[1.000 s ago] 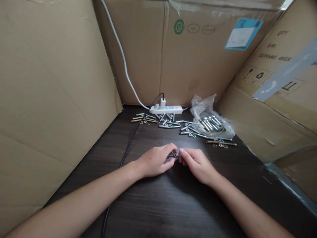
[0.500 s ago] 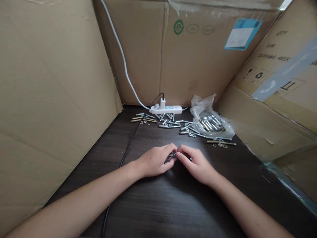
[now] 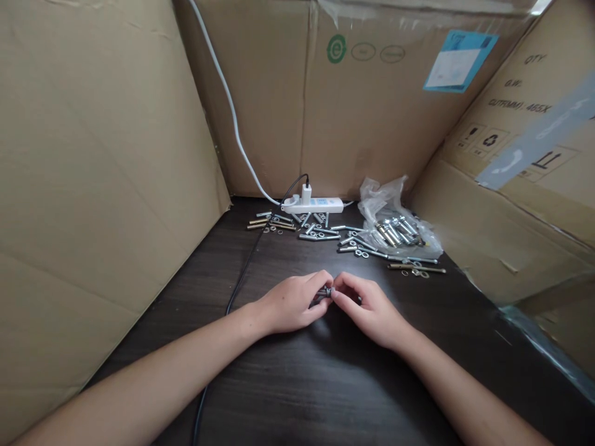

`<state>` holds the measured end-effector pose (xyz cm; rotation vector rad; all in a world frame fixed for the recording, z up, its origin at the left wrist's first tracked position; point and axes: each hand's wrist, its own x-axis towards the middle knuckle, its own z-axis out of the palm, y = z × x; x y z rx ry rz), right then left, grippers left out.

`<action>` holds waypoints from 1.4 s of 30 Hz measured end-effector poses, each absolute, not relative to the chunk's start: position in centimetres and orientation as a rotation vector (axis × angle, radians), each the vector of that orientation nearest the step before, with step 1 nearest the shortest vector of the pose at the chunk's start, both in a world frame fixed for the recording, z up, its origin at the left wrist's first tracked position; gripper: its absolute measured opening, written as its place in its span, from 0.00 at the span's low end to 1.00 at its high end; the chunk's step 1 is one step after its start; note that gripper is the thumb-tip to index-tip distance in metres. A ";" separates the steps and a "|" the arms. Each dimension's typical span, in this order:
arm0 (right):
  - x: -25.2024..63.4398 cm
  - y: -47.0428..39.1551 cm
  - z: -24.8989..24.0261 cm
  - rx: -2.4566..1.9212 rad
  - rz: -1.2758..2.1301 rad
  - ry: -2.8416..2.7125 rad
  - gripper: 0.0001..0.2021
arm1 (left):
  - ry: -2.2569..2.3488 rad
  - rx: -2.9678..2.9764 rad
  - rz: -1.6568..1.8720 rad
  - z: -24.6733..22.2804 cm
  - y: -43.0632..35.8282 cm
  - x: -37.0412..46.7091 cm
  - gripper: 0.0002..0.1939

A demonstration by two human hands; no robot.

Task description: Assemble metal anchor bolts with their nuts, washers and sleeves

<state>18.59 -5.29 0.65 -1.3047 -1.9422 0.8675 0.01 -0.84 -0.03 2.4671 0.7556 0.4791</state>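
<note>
Just above the dark table, my two hands meet over a small metal bolt. My left hand is closed around its shank from the left, thumb below and fingers above. The fingertips of my right hand pinch the bolt's right end, where a nut or washer seems to sit; the fingers hide most of it. Beyond the hands lie loose bolts and sleeves, with nuts and washers scattered among them. A brass-coloured sleeve with a bolt lies to the right.
A clear plastic bag holding several bolts lies at the back right. Behind the loose parts is a white power strip with a charger plugged in. A black cable runs under my left forearm. Cardboard boxes wall in the left, back and right.
Both hands keep their hold on the bolt, with only slight finger movement at its right end. The view has shifted a little; the loose parts lie as before.
</note>
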 end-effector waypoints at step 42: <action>18.6 -5.3 0.1 -1.266 0.916 -1.943 0.10 | 0.761 2.486 0.482 0.1 -1.0 0.0 0.08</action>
